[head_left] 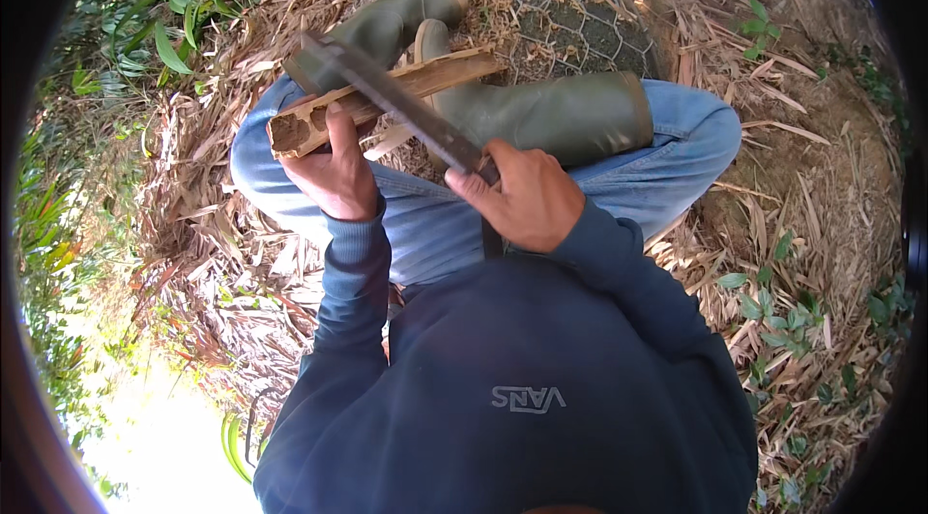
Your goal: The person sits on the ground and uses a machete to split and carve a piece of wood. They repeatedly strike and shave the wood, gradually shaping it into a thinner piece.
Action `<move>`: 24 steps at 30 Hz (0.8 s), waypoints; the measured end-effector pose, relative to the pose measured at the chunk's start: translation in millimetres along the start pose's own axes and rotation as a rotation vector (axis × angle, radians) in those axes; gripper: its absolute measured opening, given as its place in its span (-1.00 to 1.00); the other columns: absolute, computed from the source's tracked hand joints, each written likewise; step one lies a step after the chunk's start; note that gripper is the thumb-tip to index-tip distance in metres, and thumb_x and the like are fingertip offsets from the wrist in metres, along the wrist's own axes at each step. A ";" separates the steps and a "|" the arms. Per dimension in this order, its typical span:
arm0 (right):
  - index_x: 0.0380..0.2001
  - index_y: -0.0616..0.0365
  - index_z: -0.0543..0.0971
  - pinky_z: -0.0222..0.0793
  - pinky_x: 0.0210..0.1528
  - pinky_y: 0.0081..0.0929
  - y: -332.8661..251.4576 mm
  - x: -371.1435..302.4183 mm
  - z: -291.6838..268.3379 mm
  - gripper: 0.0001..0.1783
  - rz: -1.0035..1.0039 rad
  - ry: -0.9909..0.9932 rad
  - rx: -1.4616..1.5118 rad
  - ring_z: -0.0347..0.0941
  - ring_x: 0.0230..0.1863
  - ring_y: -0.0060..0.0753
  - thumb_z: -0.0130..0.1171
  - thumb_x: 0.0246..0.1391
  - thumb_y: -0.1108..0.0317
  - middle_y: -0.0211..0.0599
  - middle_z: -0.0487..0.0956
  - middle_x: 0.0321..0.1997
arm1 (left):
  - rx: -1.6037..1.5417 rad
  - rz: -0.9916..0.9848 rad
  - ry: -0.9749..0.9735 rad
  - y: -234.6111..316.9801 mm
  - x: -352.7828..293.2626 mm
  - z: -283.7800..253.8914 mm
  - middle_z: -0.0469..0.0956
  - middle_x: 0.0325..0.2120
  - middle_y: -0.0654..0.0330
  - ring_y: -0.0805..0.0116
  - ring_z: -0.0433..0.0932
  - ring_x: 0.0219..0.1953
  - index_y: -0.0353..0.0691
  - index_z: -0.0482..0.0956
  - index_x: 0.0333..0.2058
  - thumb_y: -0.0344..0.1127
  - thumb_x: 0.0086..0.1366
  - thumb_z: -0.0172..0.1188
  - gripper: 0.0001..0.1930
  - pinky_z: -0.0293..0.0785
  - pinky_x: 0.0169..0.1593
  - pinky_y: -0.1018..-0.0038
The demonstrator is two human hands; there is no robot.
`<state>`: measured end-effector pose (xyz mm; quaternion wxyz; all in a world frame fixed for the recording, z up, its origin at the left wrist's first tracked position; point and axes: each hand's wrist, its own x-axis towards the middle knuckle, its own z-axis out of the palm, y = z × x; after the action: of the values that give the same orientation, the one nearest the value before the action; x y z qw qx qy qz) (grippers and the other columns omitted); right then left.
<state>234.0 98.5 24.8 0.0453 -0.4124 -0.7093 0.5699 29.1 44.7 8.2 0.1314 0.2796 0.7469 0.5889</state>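
Observation:
My left hand (338, 166) is closed around the near end of a split piece of wood (440, 76), its thumb lying along the top. The wood is pale brown, with dark hollows at the end by my thumb. In my right hand (530, 193) is the handle of a machete, fingers wrapped round it. The machete's long dark blade (396, 98) slants up and to the left, crossing above the wood. Whether the blade touches the wood I cannot tell.
My crossed legs in blue jeans (691, 127) and green rubber boots (551, 117) lie just beyond my hands. Ahead, wire mesh (570, 6) covers a dark mound strewn with shavings. Dry leaves (213, 205) spread around, with green plants (174, 16) at the far left.

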 end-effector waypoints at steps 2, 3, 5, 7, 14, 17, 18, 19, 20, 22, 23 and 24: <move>-0.45 0.36 0.49 0.36 -0.41 -0.03 1.8 2.6 3.2 -0.40 -0.034 0.016 -0.029 0.52 -0.51 0.20 0.13 0.20 -0.10 0.10 0.50 -0.61 | 0.018 -0.026 0.000 2.4 -3.3 0.4 0.59 -0.27 0.08 0.38 0.56 -0.28 -0.43 0.50 -0.13 -0.41 0.25 0.25 -0.73 0.52 -0.11 0.45; -0.45 0.37 0.50 0.36 -0.41 -0.04 3.1 5.2 3.5 -0.40 -0.055 0.025 -0.047 0.52 -0.51 0.19 0.12 0.20 -0.11 0.10 0.50 -0.61 | 0.063 0.004 0.012 4.0 -4.1 1.3 0.59 -0.27 0.08 0.38 0.56 -0.27 -0.43 0.50 -0.14 -0.41 0.24 0.25 -0.74 0.51 -0.10 0.45; -0.42 0.37 0.51 0.36 -0.40 -0.08 18.7 26.8 -2.8 -0.41 0.146 0.001 -0.011 0.52 -0.51 0.16 0.13 0.20 -0.10 0.10 0.51 -0.60 | 0.171 0.085 0.002 8.8 -6.8 1.6 0.58 -0.27 0.08 0.38 0.56 -0.27 -0.42 0.49 -0.14 -0.42 0.24 0.25 -0.74 0.52 -0.11 0.46; -0.43 0.36 0.53 0.36 -0.41 -0.13 29.9 34.0 -7.4 -0.42 0.192 -0.004 -0.022 0.52 -0.52 0.08 0.13 0.20 -0.09 0.09 0.50 -0.61 | 0.107 0.031 0.009 8.3 -9.0 1.3 0.58 -0.27 0.08 0.39 0.56 -0.27 -0.41 0.47 -0.13 -0.42 0.24 0.25 -0.73 0.52 -0.12 0.46; -0.53 0.33 0.47 0.28 -0.44 -0.11 32.5 26.5 -0.9 -0.43 0.083 0.016 -0.034 0.43 -0.56 0.08 0.14 0.20 -0.06 0.04 0.43 -0.65 | 0.093 0.039 0.004 9.0 -10.6 5.5 0.56 -0.31 0.09 0.40 0.55 -0.33 -0.40 0.44 -0.12 -0.43 0.24 0.24 -0.73 0.52 -0.21 0.48; -0.54 0.36 0.46 0.28 -0.43 -0.07 14.6 27.7 -9.8 -0.39 0.073 -0.045 0.029 0.42 -0.56 0.11 0.15 0.19 -0.09 0.07 0.43 -0.64 | 0.107 0.082 0.006 4.3 -5.7 4.3 0.55 -0.33 0.10 0.41 0.54 -0.33 -0.40 0.44 -0.13 -0.43 0.24 0.24 -0.73 0.52 -0.21 0.48; -0.55 0.36 0.45 0.28 -0.42 -0.07 13.1 22.5 -10.2 -0.38 0.060 -0.057 0.033 0.42 -0.56 0.11 0.15 0.18 -0.10 0.07 0.43 -0.64 | 0.086 0.076 0.011 3.3 -10.2 7.1 0.55 -0.33 0.11 0.41 0.54 -0.33 -0.40 0.44 -0.14 -0.43 0.24 0.24 -0.73 0.52 -0.21 0.48; -0.55 0.37 0.45 0.29 -0.42 -0.07 13.3 19.8 -7.0 -0.37 0.066 -0.034 0.026 0.43 -0.55 0.09 0.15 0.18 -0.11 0.07 0.44 -0.64 | 0.026 0.033 0.016 6.5 -12.6 9.0 0.53 -0.33 0.11 0.41 0.53 -0.33 -0.41 0.43 -0.14 -0.43 0.24 0.25 -0.73 0.51 -0.21 0.49; -0.55 0.37 0.45 0.30 -0.42 -0.08 13.8 17.8 -2.8 -0.37 0.072 -0.010 0.018 0.44 -0.55 0.08 0.16 0.18 -0.11 0.07 0.44 -0.64 | 0.051 0.043 0.017 4.1 -13.0 7.3 0.53 -0.32 0.11 0.41 0.53 -0.32 -0.41 0.43 -0.14 -0.42 0.24 0.26 -0.72 0.51 -0.20 0.48; -0.53 0.37 0.46 0.31 -0.41 -0.09 21.6 22.4 -3.4 -0.37 0.139 0.004 -0.008 0.46 -0.54 0.05 0.16 0.17 -0.12 0.05 0.45 -0.64 | 0.087 0.074 0.021 2.7 -11.5 8.2 0.53 -0.31 0.09 0.41 0.53 -0.31 -0.41 0.42 -0.13 -0.41 0.24 0.26 -0.70 0.51 -0.18 0.48; -0.52 0.38 0.47 0.31 -0.41 -0.10 32.6 34.9 -5.3 -0.37 0.204 -0.006 -0.018 0.47 -0.54 0.02 0.16 0.17 -0.12 0.04 0.45 -0.64 | 0.086 0.061 0.009 6.8 -12.3 8.2 0.54 -0.30 0.09 0.40 0.53 -0.31 -0.41 0.42 -0.12 -0.40 0.24 0.26 -0.70 0.51 -0.17 0.47; -0.51 0.38 0.48 0.32 -0.41 -0.11 34.4 44.5 -7.4 -0.37 0.267 -0.021 -0.028 0.48 -0.54 0.00 0.16 0.17 -0.11 0.03 0.45 -0.64 | 0.088 0.048 0.001 8.9 -14.2 6.7 0.54 -0.30 0.08 0.39 0.53 -0.30 -0.41 0.42 -0.12 -0.40 0.24 0.26 -0.69 0.50 -0.17 0.47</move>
<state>227.2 132.9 -19.8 -0.0439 -0.4977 -0.6565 0.5652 46.4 43.3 12.9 0.1043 0.3024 0.7653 0.5585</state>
